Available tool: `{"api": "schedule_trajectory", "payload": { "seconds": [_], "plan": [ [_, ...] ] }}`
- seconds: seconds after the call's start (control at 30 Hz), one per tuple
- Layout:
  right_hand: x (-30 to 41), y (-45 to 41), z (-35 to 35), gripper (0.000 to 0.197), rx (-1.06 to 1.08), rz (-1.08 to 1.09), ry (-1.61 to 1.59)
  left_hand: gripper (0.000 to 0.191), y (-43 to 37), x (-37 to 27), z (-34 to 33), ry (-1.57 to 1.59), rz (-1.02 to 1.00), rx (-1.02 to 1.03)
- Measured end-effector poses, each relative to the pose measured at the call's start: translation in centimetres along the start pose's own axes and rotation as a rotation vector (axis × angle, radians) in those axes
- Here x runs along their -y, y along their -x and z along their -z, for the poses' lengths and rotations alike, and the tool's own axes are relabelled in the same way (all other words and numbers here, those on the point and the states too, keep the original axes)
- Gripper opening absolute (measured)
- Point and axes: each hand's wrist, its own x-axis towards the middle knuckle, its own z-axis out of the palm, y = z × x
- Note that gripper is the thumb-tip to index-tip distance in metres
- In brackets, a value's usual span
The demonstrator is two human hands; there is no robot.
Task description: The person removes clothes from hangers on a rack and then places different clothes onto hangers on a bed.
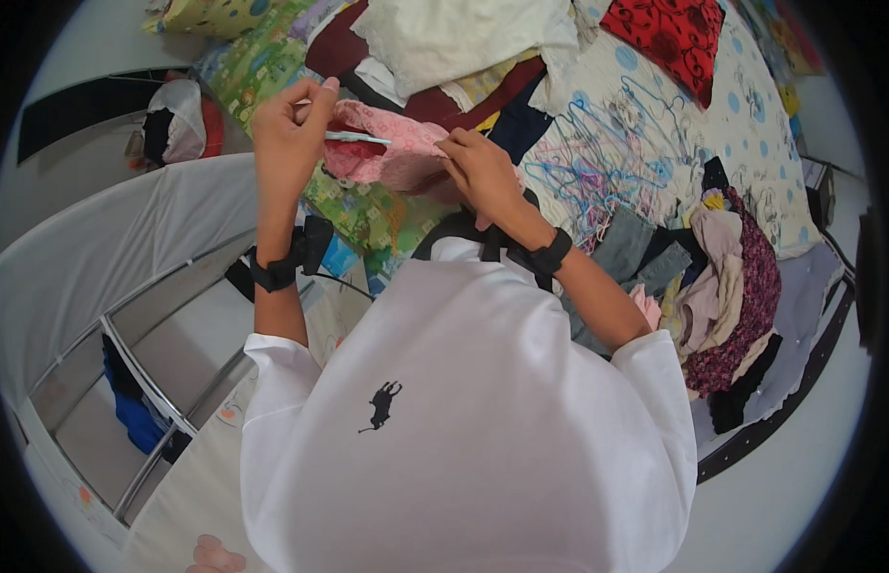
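Observation:
A pink patterned garment (409,143) is stretched between my two hands above the bed. The fingers of my left hand (293,132) are curled around one end of a pale blue clothes hanger (355,137), whose arm reaches into the garment's opening. What else that fist grips is hidden. My right hand (480,172) pinches the garment's edge between thumb and fingers, and the cloth hangs below it. Beyond the hands lies a pile with a white lace-edged cloth (466,36) on top and dark red cloth (337,39) beneath.
Tangled wire hangers (602,165) lie on the dotted bedsheet (745,136), right of my hands. Heaped clothes (717,279) sit at the bed's right side, near a red cushion (666,43). At left stands a metal-framed fabric wardrobe (151,387) with clothes inside.

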Motion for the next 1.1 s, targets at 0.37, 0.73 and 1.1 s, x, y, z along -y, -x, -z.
{"api": "schedule_trajectory", "payload": {
  "seconds": [0.37,0.73,1.1],
  "plan": [
    [1.7,0.7,3.6,0.012,-0.044,0.115,0.126,0.021,0.8,1.6,4.8,0.076,-0.183,0.353],
    [1.1,2.9,9.2,0.011,-0.045,0.004,-0.009,0.036,2.6,8.7,0.9,-0.175,-0.285,0.42],
    [-1.3,2.8,12.8,0.029,0.335,-0.073,-0.186,0.022,4.6,6.5,-1.4,-0.209,-0.466,0.168]
  ]
}}
